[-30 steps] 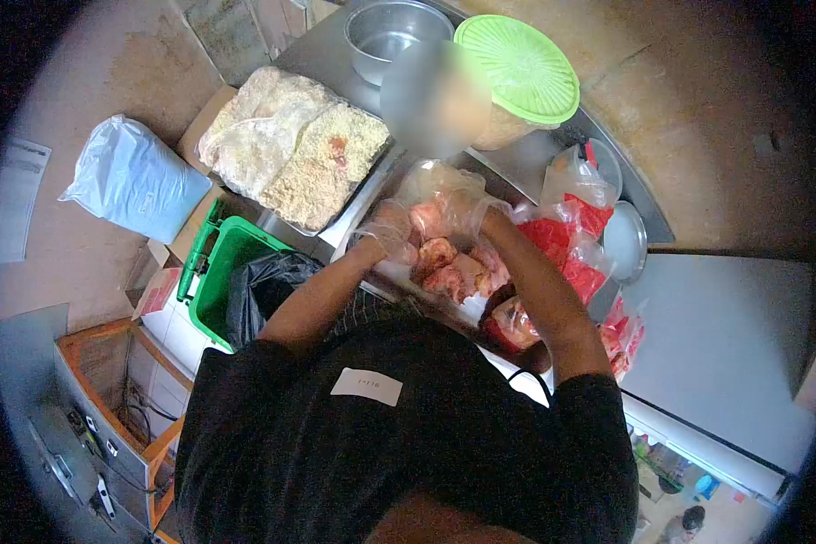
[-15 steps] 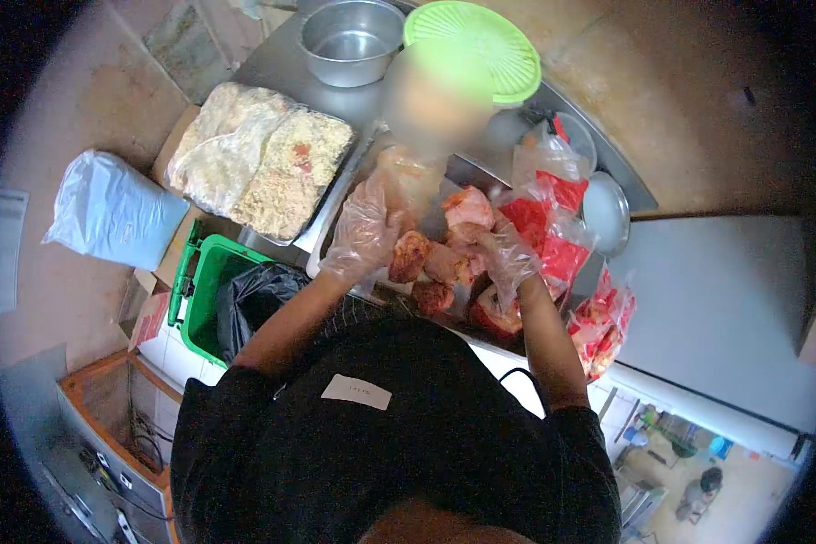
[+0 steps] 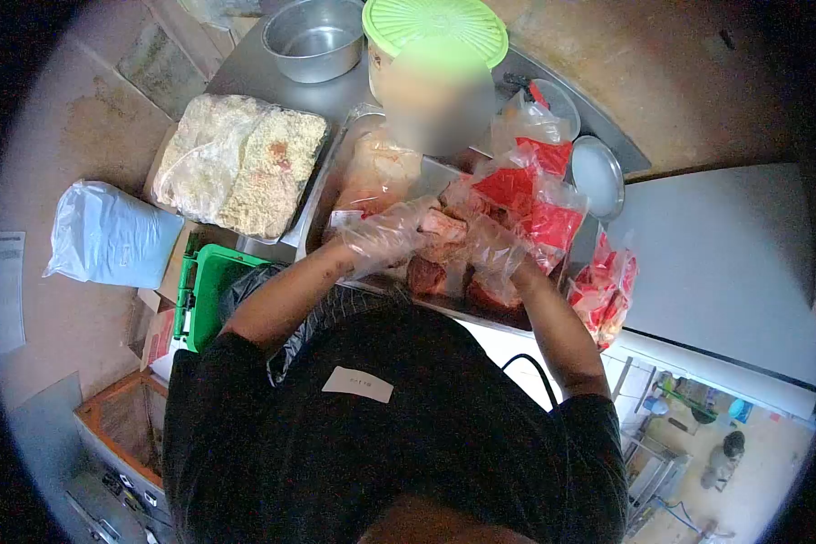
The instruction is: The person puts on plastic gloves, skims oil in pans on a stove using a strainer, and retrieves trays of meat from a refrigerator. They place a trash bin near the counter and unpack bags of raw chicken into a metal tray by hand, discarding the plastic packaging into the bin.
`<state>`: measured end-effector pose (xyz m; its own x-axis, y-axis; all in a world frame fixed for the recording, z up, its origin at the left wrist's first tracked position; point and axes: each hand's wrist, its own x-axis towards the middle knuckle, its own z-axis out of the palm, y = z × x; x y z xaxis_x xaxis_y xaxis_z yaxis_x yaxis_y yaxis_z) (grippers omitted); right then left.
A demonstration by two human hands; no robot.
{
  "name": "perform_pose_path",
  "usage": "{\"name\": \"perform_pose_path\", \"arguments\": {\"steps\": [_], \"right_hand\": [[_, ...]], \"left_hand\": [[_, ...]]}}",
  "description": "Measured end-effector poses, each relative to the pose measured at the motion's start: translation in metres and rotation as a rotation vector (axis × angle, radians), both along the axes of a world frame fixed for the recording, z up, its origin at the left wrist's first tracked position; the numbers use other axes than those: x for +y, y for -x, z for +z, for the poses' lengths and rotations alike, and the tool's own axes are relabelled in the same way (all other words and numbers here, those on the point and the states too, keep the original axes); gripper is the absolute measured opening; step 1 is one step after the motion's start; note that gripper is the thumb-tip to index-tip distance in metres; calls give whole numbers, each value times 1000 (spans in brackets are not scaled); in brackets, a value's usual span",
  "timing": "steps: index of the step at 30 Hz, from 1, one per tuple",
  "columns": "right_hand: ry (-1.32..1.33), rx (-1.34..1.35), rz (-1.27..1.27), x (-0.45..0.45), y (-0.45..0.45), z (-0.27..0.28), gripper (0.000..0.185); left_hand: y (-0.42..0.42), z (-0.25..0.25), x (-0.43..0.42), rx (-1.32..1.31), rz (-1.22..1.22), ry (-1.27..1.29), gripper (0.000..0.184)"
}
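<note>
My left hand [image 3: 392,238], in a clear plastic glove, closes on a pinkish piece of meat [image 3: 444,225] from its left. Gloved the same way, my right hand [image 3: 499,247] grips that piece from the right, its fingertips partly hidden. Both hands are over a metal tray [image 3: 321,192]. Below them in the tray lie darker red chunks of meat [image 3: 426,276]. A large pale piece in clear plastic [image 3: 383,170] rests at the tray's left, and red-and-clear plastic bags [image 3: 553,222] lie along its right side.
Left of the tray is a black tray of crumbly, pale food [image 3: 276,172] partly under plastic. A metal pot [image 3: 313,45] and a green-lidded tub [image 3: 435,25] stand behind. A green bin [image 3: 210,286] is at lower left, a grey surface [image 3: 716,263] at right.
Both hands have come closer together around one piece of meat. My left hand has left the plastic-wrapped piece and moved right. The camera view has shifted slightly.
</note>
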<state>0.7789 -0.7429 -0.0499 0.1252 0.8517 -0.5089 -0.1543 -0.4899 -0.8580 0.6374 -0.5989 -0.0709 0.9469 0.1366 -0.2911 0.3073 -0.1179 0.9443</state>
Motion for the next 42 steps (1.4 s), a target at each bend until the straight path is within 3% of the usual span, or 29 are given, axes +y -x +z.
{"name": "perform_pose_path", "arguments": {"steps": [1,2,4,6,9,11,14,17,18,19,21,22,24,26,29,30,32,35,37,40,42], "right_hand": [[-3,-18,-6,2,3,9,46],[-32,-219,82,3,4,13,45],[-75,-380,172,3,-1,0,51],[-102,-301,173,-2,-14,-40,63],[-196,-898,380,1,-14,-40,58],[-259,-988,340,0,-8,-29,55],[-112,-1047,302,3,-1,-28,53],[128,-1042,257,11,4,-34,43],[207,-1033,238,11,6,-39,38],[198,-1058,194,10,7,-49,37],[172,-1112,106,10,7,-66,35],[122,-1054,167,10,5,-63,34],[11,-981,289,8,-10,-56,32],[-113,-979,413,11,-31,-55,32],[-179,-1170,437,47,-43,-48,33],[-178,-1257,420,66,-44,-46,34],[-479,-1125,336,107,-65,-123,28],[-171,-1102,671,150,-52,-154,27],[7,-1061,864,172,-38,-166,26],[52,-1004,939,175,-26,-176,27],[10,-980,891,167,-26,-182,27]], "left_hand": [[0,-4,-2,13,-16,-70,48],[-4,-21,-1,-138,-63,-285,39],[-9,-53,-5,-167,-65,-285,44],[-9,-58,-9,-185,-24,-309,44],[-8,-58,-20,-194,71,-343,37],[-14,-68,-19,-203,87,-315,33],[-13,-54,-23,-181,162,-195,24],[-16,-49,-29,-78,242,46,28],[-19,-65,-34,-147,280,-35,29],[-22,-95,-41,-216,318,-117,30],[-25,-118,-43,-252,343,-14,31],[-24,-117,-41,-217,326,173,31],[-20,-113,-36,-177,346,182,33],[1,-83,-33,-151,423,-169,38],[31,-70,1,-116,661,-948,55],[36,-75,6,-83,652,-943,58],[40,-83,16,-26,646,-944,63],[32,-74,23,300,421,-908,55],[27,-112,28,275,404,-1052,54],[25,-122,23,284,394,-1274,60],[29,-117,22,233,419,-1271,63]]}}
